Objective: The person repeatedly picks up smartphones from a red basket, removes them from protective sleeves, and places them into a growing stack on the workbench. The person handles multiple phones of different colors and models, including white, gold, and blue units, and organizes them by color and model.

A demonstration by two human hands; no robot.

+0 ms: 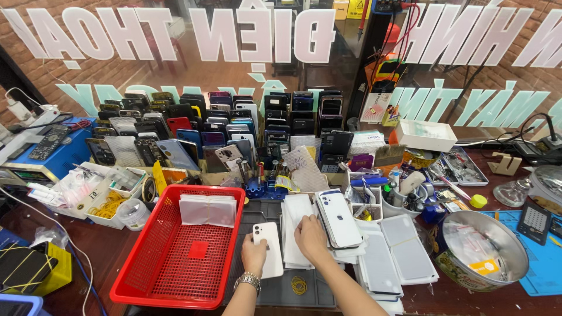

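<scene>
- Two bare hands work over a dark mat (293, 292) at the near edge of the bench.
- The left hand (253, 253), with a metal watch on its wrist, grips the lower end of a white phone (268, 246) that lies back-up on the mat; its fingers are curled together around the phone's edge.
- The right hand (310, 237) rests on a stack of white sheets (295, 219), just beside the white phone; its fingers are bent and close together, pressing down on the top sheet.
- A second white phone (339, 219) lies back-up on the same stack, touching the right hand's far side.
- A red mesh basket (152, 281) stands left of the mat; it holds a bundle of white packets (208, 209) leaning at its far end and one small red square on its floor.
- A round metal bowl (489, 281) on the right holds clear plastic bags and a yellow tag.
- A white tray (426, 134) sits farther back on the right.
- Dozens of phones stand in rows in a display rack (216, 131) along the window.
- A clear tub (133, 213) left of the basket sits beside a white bin of yellow rubber bands (108, 206).
- Flat grey screen panels (404, 248) lie spread between the stack and the bowl.
</scene>
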